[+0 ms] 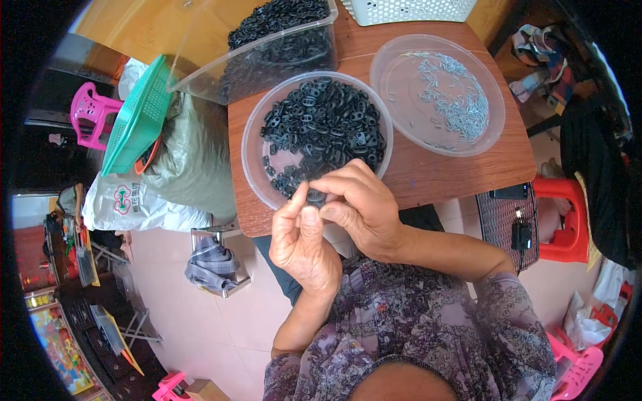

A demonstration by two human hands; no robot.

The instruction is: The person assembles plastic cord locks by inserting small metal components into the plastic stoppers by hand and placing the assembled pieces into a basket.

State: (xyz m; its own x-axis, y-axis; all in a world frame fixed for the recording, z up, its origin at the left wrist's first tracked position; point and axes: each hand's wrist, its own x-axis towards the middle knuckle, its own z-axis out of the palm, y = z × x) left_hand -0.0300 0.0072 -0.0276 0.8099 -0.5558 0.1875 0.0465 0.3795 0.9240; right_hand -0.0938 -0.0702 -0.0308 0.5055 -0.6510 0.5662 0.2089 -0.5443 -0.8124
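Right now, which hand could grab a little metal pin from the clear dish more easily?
Probably the right hand: the pin dish lies on its side of the table. The left hand seems to steady the black plastic piece, farther away.

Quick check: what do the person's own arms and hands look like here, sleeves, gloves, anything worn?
Both hands are bare: left hand, right hand. No gloves, and no rings or watch that I can make out. Forearms are uncovered; short sleeves of a purple-grey patterned top end near the elbows.
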